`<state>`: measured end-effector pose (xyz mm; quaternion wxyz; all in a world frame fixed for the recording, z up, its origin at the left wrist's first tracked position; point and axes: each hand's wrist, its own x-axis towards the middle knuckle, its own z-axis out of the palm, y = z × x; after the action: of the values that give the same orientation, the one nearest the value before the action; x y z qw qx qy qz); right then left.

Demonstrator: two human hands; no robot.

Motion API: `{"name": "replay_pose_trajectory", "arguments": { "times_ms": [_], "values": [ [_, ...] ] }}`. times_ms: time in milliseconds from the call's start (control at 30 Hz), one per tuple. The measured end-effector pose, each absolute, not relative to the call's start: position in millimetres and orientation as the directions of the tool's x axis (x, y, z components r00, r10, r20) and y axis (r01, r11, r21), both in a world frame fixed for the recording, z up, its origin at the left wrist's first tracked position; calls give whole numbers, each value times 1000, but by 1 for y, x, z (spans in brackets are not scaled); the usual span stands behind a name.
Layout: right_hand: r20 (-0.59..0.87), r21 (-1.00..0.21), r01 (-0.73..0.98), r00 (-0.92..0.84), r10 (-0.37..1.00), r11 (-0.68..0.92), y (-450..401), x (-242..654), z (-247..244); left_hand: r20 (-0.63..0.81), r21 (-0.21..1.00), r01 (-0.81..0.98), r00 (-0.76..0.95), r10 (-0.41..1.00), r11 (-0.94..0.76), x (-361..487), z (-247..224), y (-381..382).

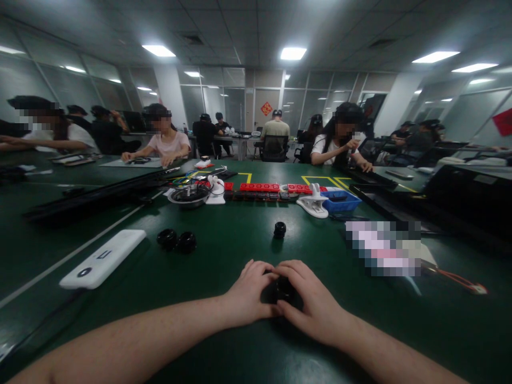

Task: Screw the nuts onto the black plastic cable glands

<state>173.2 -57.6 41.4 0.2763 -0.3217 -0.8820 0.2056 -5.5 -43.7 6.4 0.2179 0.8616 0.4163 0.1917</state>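
Two bare hands: the left hand (248, 292) and the right hand (316, 305) are cupping together low over the dark green tabletop (232, 229), fingertips meeting at the top and thumb tips coming close at the bottom.
Enclosed piece: a small, round, glossy black piece (284, 288) is sitting in the gap between the palms, partly hidden by the right hand; it is marking the clock's centre here.
Left grip: fingers are bending loosely, with the thumb standing well apart from them; whether this hand is gripping the enclosed piece, I cannot tell.
Right grip: fingers are arching over the piece's right side, thumb spreading below; whether they are pressing on it, I cannot tell.
Lone ribbed piece: a shiny black ribbed round piece (280, 230) is standing at 12 o'clock, near the fingertips.
Black pair: two similar black round pieces (186, 242) are lying side by side at 10 o'clock.
White device: a long white plastic block with rounded corners (104, 260) is lying just past 9 o'clock, a dark cable trailing from its near end.
Bowl: a round shiny metal bowl (189, 203) is holding dark items between 10 and 11 o'clock.
Red strips: segmented bright red strips (260, 188) are stretching across 12 o'clock.
Clamp and tray: a white plastic clamp (314, 204) is resting between 12 and 1 o'clock, beside a blue plastic tray (347, 202) at 1.
Orange wires: thin orange wires (456, 277) are curving at 3 o'clock.
Co-workers: a person in a pale pink top (174, 145) is sitting at 11 o'clock, across the table.
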Motion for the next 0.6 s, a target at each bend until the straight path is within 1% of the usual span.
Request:
{"name": "replay_pose_trajectory", "arguments": {
  "times_ms": [100, 167, 233, 333, 367, 433, 500, 600],
  "values": [
    [316, -533, 540, -587, 745, 651, -56, 173, 39, 154, 531, 630, 586, 795, -567, -6, 6, -43],
    [280, -546, 550, -591, 756, 632, -56, 173, 38, 151, 534, 632, 583, 798, -562, -6, 6, -44],
    [279, -571, 495, -633, 722, 655, -57, 173, 38, 150, 539, 633, 577, 803, -556, -5, 6, -44],
    [326, -601, 370, -696, 640, 708, -58, 174, 40, 159, 543, 632, 570, 806, -554, -6, 5, -44],
    [338, -599, 355, -700, 629, 718, -58, 174, 40, 162, 541, 629, 573, 803, -558, -6, 5, -44],
    [360, -578, 387, -670, 650, 719, -58, 174, 39, 164, 535, 627, 580, 798, -566, -6, 4, -43],
    [376, -550, 459, -610, 698, 698, -56, 174, 37, 166, 531, 629, 579, 798, -568, -6, 5, -43],
    [369, -530, 538, -550, 749, 656, -55, 174, 35, 164, 531, 632, 577, 800, -565, -5, 5, -43]
  ]
}}
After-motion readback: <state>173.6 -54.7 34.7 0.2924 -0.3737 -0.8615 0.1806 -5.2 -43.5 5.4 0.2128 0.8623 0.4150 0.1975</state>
